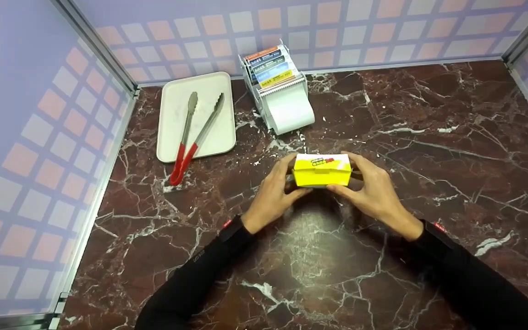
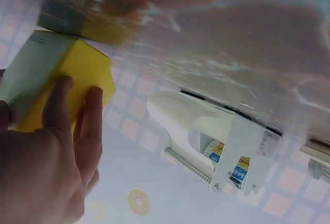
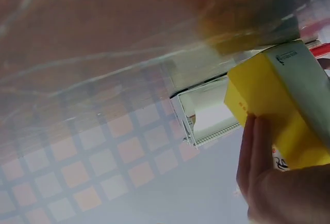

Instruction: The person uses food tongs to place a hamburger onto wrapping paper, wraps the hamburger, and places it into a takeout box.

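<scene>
A small yellow carton [image 1: 322, 177] with a white lid top and a printed logo is held between both hands, its front tab folded down over the seam. My left hand [image 1: 272, 195] grips its left end, thumb at the lower front edge. On the other end, my right hand [image 1: 375, 191] grips likewise with thumb in front. The left wrist view shows fingers of the left hand [image 2: 56, 152] against the carton's yellow side [image 2: 93, 67]. In the right wrist view, two fingers [image 3: 255, 144] press the yellow end. Whether the carton touches the tabletop, I cannot tell.
Behind the carton stands a white label dispenser [image 1: 287, 107] with several coloured rolls. Left of it lies a cream tray [image 1: 171, 107], with red-handled tongs [image 1: 189, 155] lying partly over its front edge. Patterned walls [image 1: 291, 18] bound the marbled tabletop [image 1: 429, 183].
</scene>
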{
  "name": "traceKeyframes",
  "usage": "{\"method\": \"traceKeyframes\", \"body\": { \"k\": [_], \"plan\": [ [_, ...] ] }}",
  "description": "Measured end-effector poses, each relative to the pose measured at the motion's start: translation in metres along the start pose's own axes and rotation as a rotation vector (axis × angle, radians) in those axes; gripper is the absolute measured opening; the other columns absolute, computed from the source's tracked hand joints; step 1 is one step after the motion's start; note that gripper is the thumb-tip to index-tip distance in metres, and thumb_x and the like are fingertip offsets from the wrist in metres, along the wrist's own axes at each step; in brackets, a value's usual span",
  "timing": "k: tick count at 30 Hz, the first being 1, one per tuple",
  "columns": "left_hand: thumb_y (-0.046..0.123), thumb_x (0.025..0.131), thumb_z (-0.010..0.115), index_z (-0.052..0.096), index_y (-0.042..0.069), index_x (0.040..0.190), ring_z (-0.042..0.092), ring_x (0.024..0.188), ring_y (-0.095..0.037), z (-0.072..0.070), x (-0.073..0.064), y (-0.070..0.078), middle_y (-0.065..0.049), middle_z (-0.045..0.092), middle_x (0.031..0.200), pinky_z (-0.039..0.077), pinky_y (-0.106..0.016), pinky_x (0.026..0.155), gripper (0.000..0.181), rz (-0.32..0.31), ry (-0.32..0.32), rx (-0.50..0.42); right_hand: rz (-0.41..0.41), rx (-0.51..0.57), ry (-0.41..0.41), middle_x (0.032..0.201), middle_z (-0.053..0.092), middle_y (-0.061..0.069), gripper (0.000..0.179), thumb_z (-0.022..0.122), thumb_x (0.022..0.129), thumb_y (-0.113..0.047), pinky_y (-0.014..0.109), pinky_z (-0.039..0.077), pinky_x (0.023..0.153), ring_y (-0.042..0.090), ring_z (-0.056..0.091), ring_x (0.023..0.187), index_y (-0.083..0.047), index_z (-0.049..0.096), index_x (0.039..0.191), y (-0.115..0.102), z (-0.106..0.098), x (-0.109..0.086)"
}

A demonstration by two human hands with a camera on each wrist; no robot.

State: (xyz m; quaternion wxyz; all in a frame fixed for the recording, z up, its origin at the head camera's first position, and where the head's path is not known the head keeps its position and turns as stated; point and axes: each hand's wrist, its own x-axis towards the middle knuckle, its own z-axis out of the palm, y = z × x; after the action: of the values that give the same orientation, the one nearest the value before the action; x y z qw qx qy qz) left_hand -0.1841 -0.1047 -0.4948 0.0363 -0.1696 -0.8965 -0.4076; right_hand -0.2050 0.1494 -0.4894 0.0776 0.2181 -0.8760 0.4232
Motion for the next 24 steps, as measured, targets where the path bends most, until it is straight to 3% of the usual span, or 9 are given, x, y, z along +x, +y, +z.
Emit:
{"method": "traceKeyframes", "body": {
  "k": [3, 11, 15, 19, 24],
  "plan": [
    [0.025, 0.09, 0.079, 0.036, 0.008, 0.156, 0.059, 0.131, -0.031, -0.0007, 0.0003, -0.0007, -0.016, 0.056, 0.143, 0.047, -0.047, 0.115, 0.081, 0.024, 0.016, -0.013, -0.002, 0.04, -0.011, 0.122, 0.069, 0.018, 0.079, 0.093, 0.076, -0.026, 0.045, 0.062, 0.094, 0.032, 0.068, 0.111, 0.003, 0.056, 0.139, 0.0009, -0.0012, 0.0006],
    [0.022, 0.09, 0.078, 0.042, 0.009, 0.15, 0.06, 0.127, -0.028, -0.0029, 0.0013, -0.0032, -0.014, 0.056, 0.136, 0.05, -0.042, 0.113, 0.072, 0.015, -0.028, -0.072, -0.027, 0.055, -0.027, 0.123, 0.062, 0.019, 0.082, 0.096, 0.072, -0.023, 0.045, 0.063, 0.09, 0.032, 0.066, 0.11, 0.004, 0.056, 0.138, 0.0029, -0.0013, -0.0006],
    [0.02, 0.09, 0.077, 0.042, 0.006, 0.149, 0.06, 0.126, -0.03, -0.003, 0.0024, -0.0038, -0.016, 0.054, 0.138, 0.05, -0.045, 0.112, 0.069, 0.002, -0.035, -0.094, -0.022, 0.03, -0.025, 0.123, 0.064, 0.02, 0.081, 0.093, 0.075, -0.021, 0.045, 0.062, 0.092, 0.033, 0.066, 0.111, 0.005, 0.054, 0.141, 0.0019, -0.0009, -0.0004],
    [0.017, 0.092, 0.075, 0.041, 0.005, 0.149, 0.061, 0.126, -0.028, -0.0023, 0.0035, -0.0042, -0.015, 0.054, 0.144, 0.052, -0.037, 0.11, 0.068, -0.002, -0.045, -0.126, -0.025, 0.0, -0.013, 0.125, 0.064, 0.02, 0.081, 0.091, 0.078, -0.022, 0.045, 0.061, 0.094, 0.032, 0.064, 0.113, 0.003, 0.052, 0.144, 0.0023, -0.0006, 0.0015],
    [0.014, 0.092, 0.074, 0.04, 0.005, 0.15, 0.061, 0.129, -0.028, -0.0015, 0.0047, -0.0043, -0.014, 0.052, 0.149, 0.053, -0.032, 0.108, 0.067, -0.001, -0.055, -0.163, -0.04, 0.028, -0.026, 0.127, 0.063, 0.016, 0.082, 0.095, 0.073, -0.017, 0.041, 0.059, 0.099, 0.028, 0.062, 0.116, 0.0, 0.055, 0.143, 0.0041, -0.0028, 0.0045]
  ]
}}
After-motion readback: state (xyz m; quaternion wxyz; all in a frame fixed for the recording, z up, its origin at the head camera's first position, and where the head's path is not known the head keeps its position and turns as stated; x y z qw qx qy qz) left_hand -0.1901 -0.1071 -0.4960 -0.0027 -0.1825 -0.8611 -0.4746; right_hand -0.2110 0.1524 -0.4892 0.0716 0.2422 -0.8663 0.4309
